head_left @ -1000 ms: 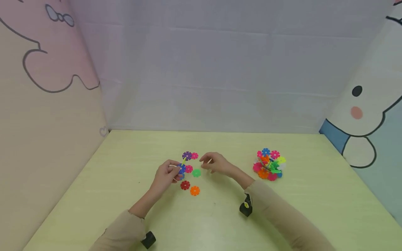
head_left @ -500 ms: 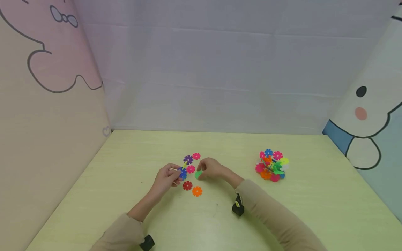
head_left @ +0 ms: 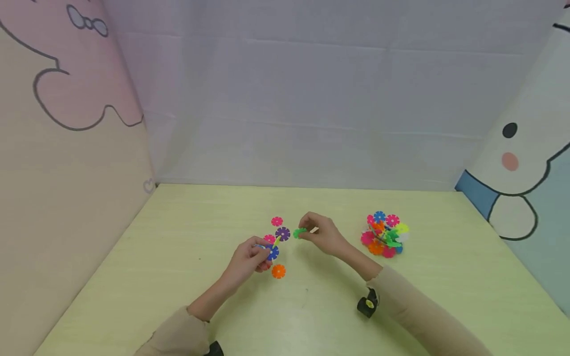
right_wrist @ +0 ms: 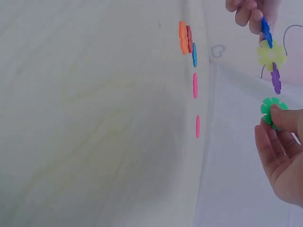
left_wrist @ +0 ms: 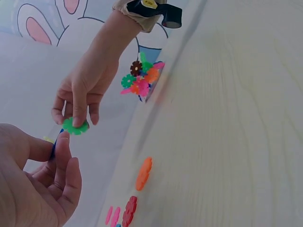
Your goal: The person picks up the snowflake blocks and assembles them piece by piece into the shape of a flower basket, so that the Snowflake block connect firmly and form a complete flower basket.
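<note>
My left hand [head_left: 248, 258] pinches a blue snowflake disc [head_left: 273, 252], a flat notched plastic piece. Slotted into it is a yellow disc [right_wrist: 271, 56], seen face-on in the right wrist view, and a purple disc [right_wrist: 276, 78] is joined at the yellow one's other end. Between thumb and fingertips my right hand [head_left: 324, 235] holds a green snowflake disc [right_wrist: 273, 112]. In the right wrist view a small gap separates the green disc from the purple one. Both hands are raised over the table, fingers partly covering the blue and green pieces.
Loose discs lie below the hands: two pink ones, one of them the far pink disc [head_left: 277, 221], an orange disc [head_left: 278, 271], a red disc [left_wrist: 129, 211] and a light blue disc [right_wrist: 194, 55]. A mixed pile of discs [head_left: 377, 247] sits to the right on the table [head_left: 445, 277].
My right hand came down to the green disc on the table, took it and lifted it away to the right. My left hand shifted right and slightly nearer with its joined discs.
</note>
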Tool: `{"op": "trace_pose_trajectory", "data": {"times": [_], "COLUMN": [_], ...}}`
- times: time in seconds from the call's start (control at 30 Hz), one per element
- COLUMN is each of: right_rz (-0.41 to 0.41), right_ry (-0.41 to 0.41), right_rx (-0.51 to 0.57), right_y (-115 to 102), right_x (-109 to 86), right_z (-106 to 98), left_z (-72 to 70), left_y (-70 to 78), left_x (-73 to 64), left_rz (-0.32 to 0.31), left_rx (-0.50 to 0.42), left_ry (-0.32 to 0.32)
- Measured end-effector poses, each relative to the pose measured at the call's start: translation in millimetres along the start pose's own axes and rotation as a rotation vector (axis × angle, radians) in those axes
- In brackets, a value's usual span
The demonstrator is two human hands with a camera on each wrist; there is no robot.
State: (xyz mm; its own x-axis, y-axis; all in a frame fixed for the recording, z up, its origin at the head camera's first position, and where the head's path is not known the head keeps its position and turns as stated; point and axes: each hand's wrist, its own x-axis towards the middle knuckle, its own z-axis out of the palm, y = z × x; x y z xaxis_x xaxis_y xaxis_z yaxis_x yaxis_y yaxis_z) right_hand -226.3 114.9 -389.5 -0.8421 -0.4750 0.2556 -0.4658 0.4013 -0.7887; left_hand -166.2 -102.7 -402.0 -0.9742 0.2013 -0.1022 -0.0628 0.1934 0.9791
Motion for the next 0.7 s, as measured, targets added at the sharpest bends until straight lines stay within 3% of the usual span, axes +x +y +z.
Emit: {"op": "trace_pose_trajectory", "data": {"times": [0.17,0.23,0.53,0.7], "right_rz": [0.026,0.023,-0.003,-0.054], "right_ry": [0.041,0.034,-0.006,-0.033], "right_rx": [0.063,0.062,0.024,-0.009], "right_y": [-33,-33,2,8], "right_x": [-13.7,-15.2,-13.0,-14.7], "right_z": [-10,-12,-11,-12], "left_z": [8.3,10.6,15.8,19.5], "left_y": [0.7,1.0,3.5,5.4], "left_x": [2.3,3.7,7.0,8.7], "left_rz": [-0.004,-0.012,-0.016,-0.024], "left_rx": [0.010,0.019,0.028,0.029], "left_ry": [-0.028,-0.033,-0.063,-0.044]}}
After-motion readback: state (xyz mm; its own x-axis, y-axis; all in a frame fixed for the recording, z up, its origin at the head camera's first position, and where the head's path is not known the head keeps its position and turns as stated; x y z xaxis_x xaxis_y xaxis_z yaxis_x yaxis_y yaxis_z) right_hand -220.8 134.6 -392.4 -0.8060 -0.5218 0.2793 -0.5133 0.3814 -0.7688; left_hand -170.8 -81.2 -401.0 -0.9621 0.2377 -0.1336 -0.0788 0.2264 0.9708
